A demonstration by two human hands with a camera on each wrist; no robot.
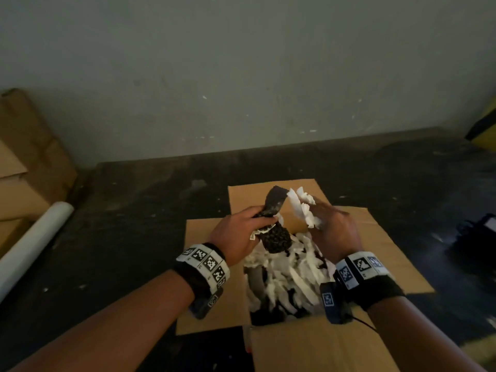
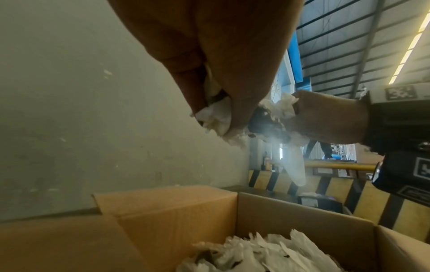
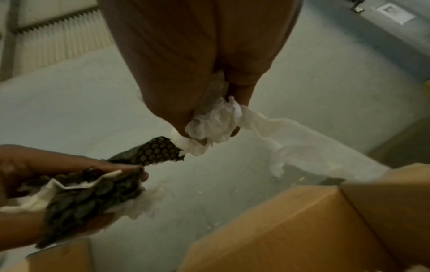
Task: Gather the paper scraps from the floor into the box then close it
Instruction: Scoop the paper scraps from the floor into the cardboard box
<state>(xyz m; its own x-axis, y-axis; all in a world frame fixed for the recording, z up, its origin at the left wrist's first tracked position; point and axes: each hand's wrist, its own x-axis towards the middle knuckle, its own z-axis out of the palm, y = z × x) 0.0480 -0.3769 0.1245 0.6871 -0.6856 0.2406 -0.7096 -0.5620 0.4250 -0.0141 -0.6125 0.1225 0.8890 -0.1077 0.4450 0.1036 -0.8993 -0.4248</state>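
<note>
An open cardboard box (image 1: 316, 345) stands on the dark floor with its flaps spread, holding a pile of white and black paper scraps (image 1: 284, 275). Both hands hover over its far side. My left hand (image 1: 241, 229) grips a bunch of black honeycomb paper with some white scraps (image 1: 273, 208); the same bunch (image 3: 88, 195) shows in the right wrist view. My right hand (image 1: 332, 229) grips crumpled white paper scraps (image 1: 303, 208), seen close up (image 3: 214, 123) with a long strip trailing off. In the left wrist view white paper (image 2: 216, 117) sticks out of the left fingers above the box (image 2: 302, 220).
More cardboard boxes (image 1: 29, 162) and a white roll (image 1: 35, 237) lie at the left by the grey wall. A dark bag (image 1: 475, 237) sits on the floor at the right, and a yellow-black barrier (image 1: 485, 127) stands at the far right.
</note>
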